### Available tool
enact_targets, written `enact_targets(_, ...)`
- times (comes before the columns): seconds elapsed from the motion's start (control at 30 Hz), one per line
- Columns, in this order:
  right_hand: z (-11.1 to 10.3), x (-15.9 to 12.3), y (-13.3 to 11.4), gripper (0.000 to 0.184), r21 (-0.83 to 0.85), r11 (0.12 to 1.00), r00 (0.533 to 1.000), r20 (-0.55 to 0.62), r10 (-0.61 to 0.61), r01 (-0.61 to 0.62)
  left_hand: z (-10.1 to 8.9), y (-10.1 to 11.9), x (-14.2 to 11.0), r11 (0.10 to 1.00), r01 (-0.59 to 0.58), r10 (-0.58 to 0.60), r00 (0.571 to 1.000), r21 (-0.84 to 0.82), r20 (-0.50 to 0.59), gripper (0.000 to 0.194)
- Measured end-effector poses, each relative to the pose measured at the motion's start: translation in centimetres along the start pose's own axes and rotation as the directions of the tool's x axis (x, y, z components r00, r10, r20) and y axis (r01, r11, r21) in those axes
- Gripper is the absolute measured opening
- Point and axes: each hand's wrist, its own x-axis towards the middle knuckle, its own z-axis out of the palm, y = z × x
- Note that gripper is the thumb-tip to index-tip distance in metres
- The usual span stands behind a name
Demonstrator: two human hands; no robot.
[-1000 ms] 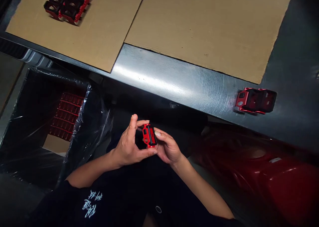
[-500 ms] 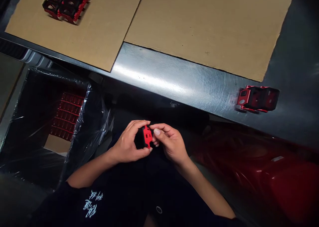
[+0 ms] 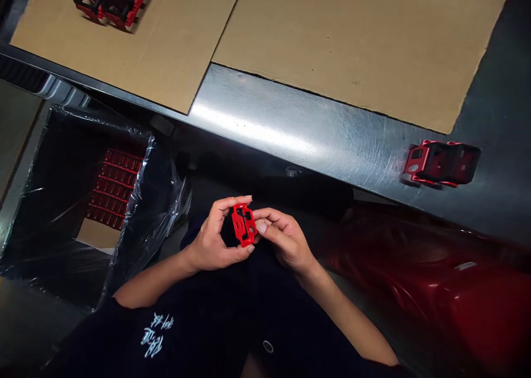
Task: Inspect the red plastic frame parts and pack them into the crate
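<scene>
Red moulded frame (image 3: pixel 244 224) is in both hands, held over my black shirt (image 3: pixel 199 322), just near of the table edge. Flat face up, rectangular cut-outs showing, dark behind them.

Left hand (image 3: pixel 218 237) cups the frame's left side, narrow grip. Right hand (image 3: pixel 286 239) is on its right side, also narrow, with the fingertips (image 3: pixel 261 227) touching the edge. The hands sit close together, frame between them.

Far side: steel table (image 3: pixel 290 137) with two cardboard sheets (image 3: pixel 352 46) on it, butted side by side. Stack of matching red frames (image 3: pixel 112 4) sits on the left sheet, far left. One more red frame (image 3: pixel 442 164) lies on bare steel to the right, just off the cardboard.

Left of my hands: a box lined with clear plastic film (image 3: pixel 164 201), rows of red frames (image 3: pixel 114 190) packed inside. Right and near: big glossy dark-red shape (image 3: pixel 448 289), can't tell what it is.
</scene>
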Motion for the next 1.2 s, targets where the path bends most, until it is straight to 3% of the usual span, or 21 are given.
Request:
enact_targets(0.37,0.1,-0.1,0.0,0.027,0.125,0.987,0.993,0.079,0.088,-0.098,0.3,0.1,0.2,0.995,0.043,-0.04,0.999,-0.087,0.028,0.085)
enact_targets(0.67,0.4,-0.1,-0.3,0.03,0.13,0.986,0.994,0.061,0.095,-0.103,0.5,-0.9,0.4,0.958,0.061,-0.046,0.997,-0.281,0.059,0.082)
enact_targets(0.87,1.3,0.3,-0.2,0.028,0.193,0.962,0.978,0.108,0.177,-0.195,1.3,-1.8,-0.1,0.962,-0.03,0.018,0.999,-0.272,-0.045,0.088)
enact_targets(0.93,1.4,0.5,0.0,0.03,0.167,0.955,0.966,0.118,0.229,-0.246,0.1,-1.8,0.1,0.974,-0.069,0.045,0.992,-0.217,-0.116,0.087)
enact_targets(1.0,1.2,1.0,0.4,0.038,0.084,0.957,0.958,0.094,0.271,-0.278,-3.3,-1.8,0.1,0.987,-0.084,0.051,0.972,-0.137,-0.23,0.084)
enact_targets(1.07,0.7,1.7,0.8,0.042,0.012,0.954,0.954,0.018,0.299,-0.299,-9.0,-1.6,-0.6,0.999,-0.029,0.012,0.899,-0.032,-0.437,0.079)
enact_targets(1.1,0.4,2.1,1.0,0.043,-0.011,0.951,0.951,-0.029,0.308,-0.309,-12.5,-1.4,-1.5,0.999,0.048,-0.025,0.819,0.025,-0.573,0.077)
enact_targets(1.13,0.1,2.5,1.1,0.044,-0.028,0.945,0.944,-0.077,0.322,-0.325,-16.0,-1.3,-2.7,0.981,0.173,-0.057,0.682,0.085,-0.73,0.075)
enact_targets(1.17,-0.2,2.7,1.3,0.045,-0.037,0.94,0.934,-0.129,0.333,-0.34,-19.4,-1.1,-4.2,0.912,0.393,-0.104,0.5,0.119,-0.86,0.069)
enact_targets(1.2,-0.4,3.0,1.4,0.046,-0.042,0.934,0.923,-0.178,0.342,-0.354,-22.5,-1.1,-6.0,0.755,0.649,-0.154,0.311,0.092,-0.938,0.061)
